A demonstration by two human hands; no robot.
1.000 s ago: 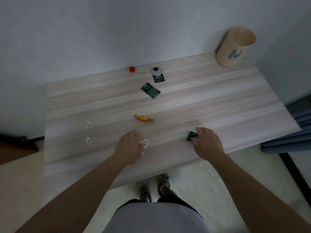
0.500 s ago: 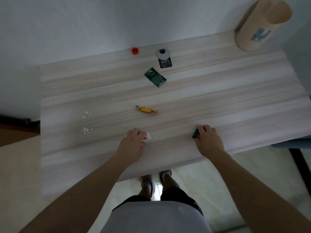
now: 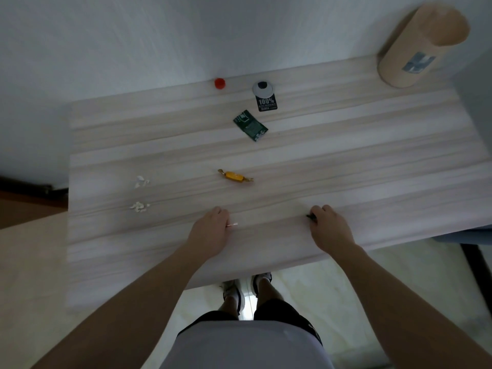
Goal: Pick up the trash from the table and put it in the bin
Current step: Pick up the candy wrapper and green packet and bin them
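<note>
Both hands have closed right down over their pieces now. A second ago a good part of each wrapper showed; now only slivers peek out, so both pickups look nearly made. The left hand (image 3: pixel 210 231) is knuckles up on the near part of the table (image 3: pixel 372 155), fingers curled over a white scrap (image 3: pixel 232 225), just its edge sticking out past the thumb side. The right hand (image 3: pixel 330 227) lies the same way, clenched over a dark wrapper (image 3: pixel 311 216) — probably the green one, though too little shows to be sure. Neither piece is lifted yet.

Further out the rest waits: white crumbs (image 3: pixel 139 194) to the left, a yellow candy (image 3: pixel 235 176) mid-table, then a green packet (image 3: pixel 250 125), a black tag (image 3: pixel 266 98) and a red cap (image 3: pixel 220 83) by the wall. The bin (image 3: pixel 418 46) stands in the far right corner — a long reach away.
</note>
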